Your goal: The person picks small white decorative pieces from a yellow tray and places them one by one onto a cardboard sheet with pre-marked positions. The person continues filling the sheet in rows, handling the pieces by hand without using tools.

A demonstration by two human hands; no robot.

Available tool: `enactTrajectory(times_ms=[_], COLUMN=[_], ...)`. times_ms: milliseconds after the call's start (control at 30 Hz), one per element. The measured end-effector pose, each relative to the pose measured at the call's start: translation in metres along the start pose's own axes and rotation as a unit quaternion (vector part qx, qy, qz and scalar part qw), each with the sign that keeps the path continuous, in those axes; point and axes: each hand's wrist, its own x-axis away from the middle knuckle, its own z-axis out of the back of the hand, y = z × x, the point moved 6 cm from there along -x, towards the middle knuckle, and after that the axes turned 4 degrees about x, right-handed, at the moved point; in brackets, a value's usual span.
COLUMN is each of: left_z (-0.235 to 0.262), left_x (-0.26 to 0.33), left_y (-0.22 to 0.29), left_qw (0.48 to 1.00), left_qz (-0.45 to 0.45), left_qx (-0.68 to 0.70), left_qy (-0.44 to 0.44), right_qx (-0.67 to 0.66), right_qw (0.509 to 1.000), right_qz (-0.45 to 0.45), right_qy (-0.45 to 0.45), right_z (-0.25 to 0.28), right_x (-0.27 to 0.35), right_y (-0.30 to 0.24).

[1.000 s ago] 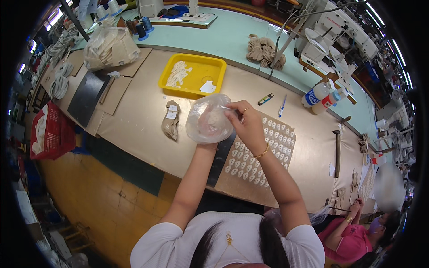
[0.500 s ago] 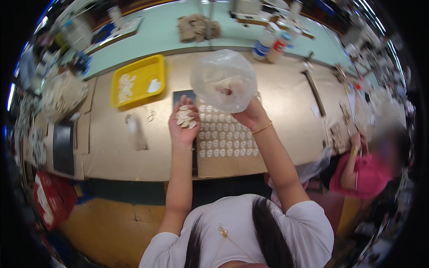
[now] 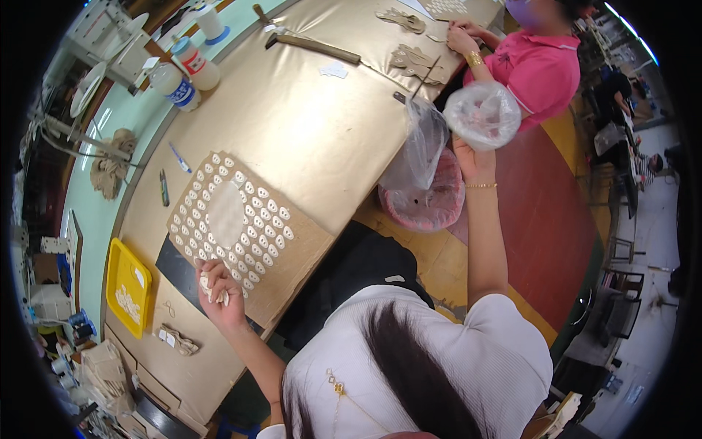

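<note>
The long surface has a shiny gold-tan covering. On it lies a brown rectangular cardboard sheet bearing rows of small white oval pieces, beside a flat black sheet. Near these lie a shallow yellow plastic tray, small dark-handled snips, a slim blue-and-white pen and a beige fabric bundle; farther along, a wooden-handled hammer.

This looks like a sewing workshop: a white machine, a thread cone and bunched beige fabric line a pale green worktop. A co-worker in pink works at a long brown worktop carrying a hammer and a board with rows of small white pieces.
</note>
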Motion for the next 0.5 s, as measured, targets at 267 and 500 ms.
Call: enactTrajectory(times_ms=[267,500], left_z=[0.017,0.029], left_x=[0.009,0.016], left_y=[-0.044,-0.061], left_qw=[0.995,0.996], left_qz=[-0.048,0.034], left_qx=[-0.022,-0.051], left_qy=[0.08,0.057], right_qx=[0.014,0.403], right_qw=[0.985,0.829], right_qz=[-0.023,-0.317], right_qy=[0.17,0.224], right_z=[0.188,0.239], right_x=[-0.009,0.0], right_y=[0.11,0.175])
